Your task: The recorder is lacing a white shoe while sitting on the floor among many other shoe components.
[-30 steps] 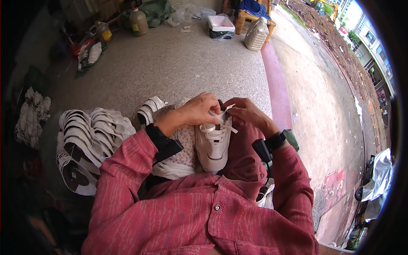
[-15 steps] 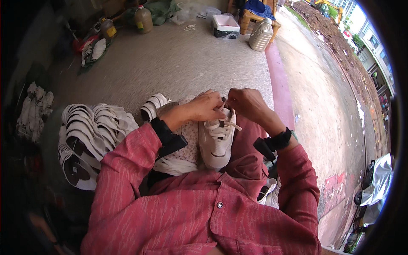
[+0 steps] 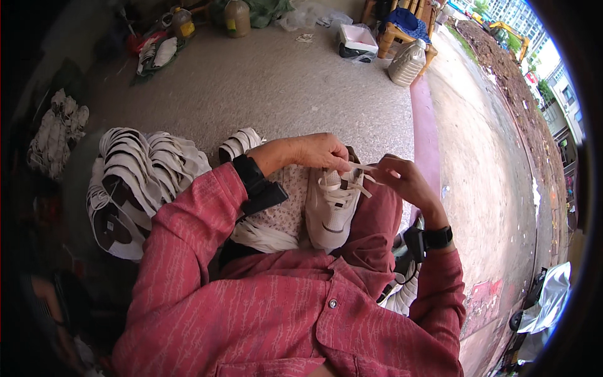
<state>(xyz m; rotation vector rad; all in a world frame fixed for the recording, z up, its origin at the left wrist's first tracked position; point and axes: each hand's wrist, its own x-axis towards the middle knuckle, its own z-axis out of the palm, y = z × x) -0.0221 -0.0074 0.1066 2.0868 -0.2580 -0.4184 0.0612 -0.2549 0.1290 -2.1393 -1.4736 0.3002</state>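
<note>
A white lace-up sneaker (image 3: 328,220) rests on my lap with its toe toward me, its white laces partly threaded. Over the shoe's collar end, my left hand (image 3: 319,151) is closed, thumb and fingers pinching a shoelace (image 3: 360,167) near the top eyelets. To the right of the shoe, my right hand (image 3: 405,179) pinches the same lace, which runs taut and short between the two hands. A bundle of loose white laces (image 3: 264,237) lies on the flower-patterned cloth (image 3: 286,204) left of the sneaker.
Stacked white shoe uppers (image 3: 135,169) stand at my left, with a smaller stack (image 3: 240,143) beyond my left wrist. More white pieces (image 3: 402,295) lie by my right thigh. Farther off are a plastic jug (image 3: 407,63), a white box (image 3: 358,41) and a bamboo chair (image 3: 402,38).
My right hand has moved right and down, away from the shoe, drawing out the lace. My left hand stays over the collar end. The whole view has shifted slightly.
</note>
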